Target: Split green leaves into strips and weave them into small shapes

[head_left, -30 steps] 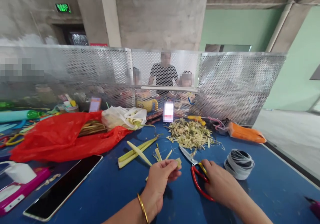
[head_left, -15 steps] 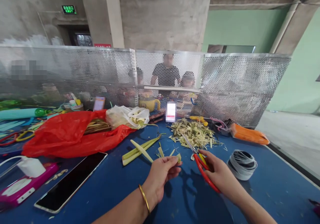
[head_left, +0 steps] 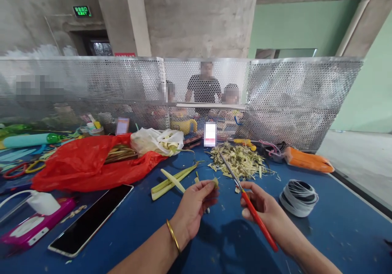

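Note:
Between the thumb and fingers of my left hand (head_left: 197, 204) is a small pale-green piece of plant leaf (head_left: 215, 182); a gold bangle circles that wrist. My right hand (head_left: 260, 204) grips a pair of red-handled scissors (head_left: 256, 219), with the blades pointing up and away toward a heap of cut plant scraps (head_left: 237, 159). The two hands are apart above the blue table (head_left: 232, 249). Just beyond my left hand lie pale-green leaf strips (head_left: 173, 180), some crossing each other. Part of what my left fingers pinch is hidden by them.
A roll of grey-white strip (head_left: 298, 198) stands right of my right hand. At left lie a black phone (head_left: 92, 221), a magenta power strip (head_left: 39, 223) and a red plastic bag (head_left: 76, 159). An orange packet (head_left: 309, 159) sits near the perforated metal screen (head_left: 284, 102); people are behind it.
The scissors have turned in my right hand, so their handles now show edge-on and the blades look closed together. My left hand has shifted slightly left and up, still pinching the leaf piece.

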### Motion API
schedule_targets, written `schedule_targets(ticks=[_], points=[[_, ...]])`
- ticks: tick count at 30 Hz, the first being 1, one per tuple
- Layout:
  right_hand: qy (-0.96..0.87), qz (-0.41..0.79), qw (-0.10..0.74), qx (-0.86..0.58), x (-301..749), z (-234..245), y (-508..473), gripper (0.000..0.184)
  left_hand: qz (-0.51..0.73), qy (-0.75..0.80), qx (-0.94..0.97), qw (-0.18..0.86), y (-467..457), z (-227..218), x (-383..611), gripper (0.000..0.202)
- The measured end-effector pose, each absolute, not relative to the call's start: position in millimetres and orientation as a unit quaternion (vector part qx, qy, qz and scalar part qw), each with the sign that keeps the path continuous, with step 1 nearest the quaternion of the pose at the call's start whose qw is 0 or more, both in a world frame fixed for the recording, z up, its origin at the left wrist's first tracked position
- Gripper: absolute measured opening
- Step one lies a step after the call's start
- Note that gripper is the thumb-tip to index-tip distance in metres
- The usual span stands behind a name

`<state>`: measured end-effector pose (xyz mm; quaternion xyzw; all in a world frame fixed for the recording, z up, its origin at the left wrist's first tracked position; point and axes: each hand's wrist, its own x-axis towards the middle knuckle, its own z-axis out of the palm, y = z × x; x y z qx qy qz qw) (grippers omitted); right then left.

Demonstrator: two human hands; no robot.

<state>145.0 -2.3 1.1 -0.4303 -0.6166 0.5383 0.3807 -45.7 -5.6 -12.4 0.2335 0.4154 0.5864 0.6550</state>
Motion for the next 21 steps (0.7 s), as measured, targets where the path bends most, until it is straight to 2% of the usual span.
schedule_targets(ticks=[12, 21], points=[[-0.724, 0.389, 0.251, -0.512, 142.8, 4.7, -10.2, 0.056, 0.655, 0.406, 0.17, 0.614, 2.1, -9.8, -46.6, 0.015], [-0.758, 0.327, 0.214, -0.522, 143.8, 0.9, -10.2, 0.058, 0.657, 0.42, 0.157, 0.606, 2.5, -12.8, -45.0, 0.012]])
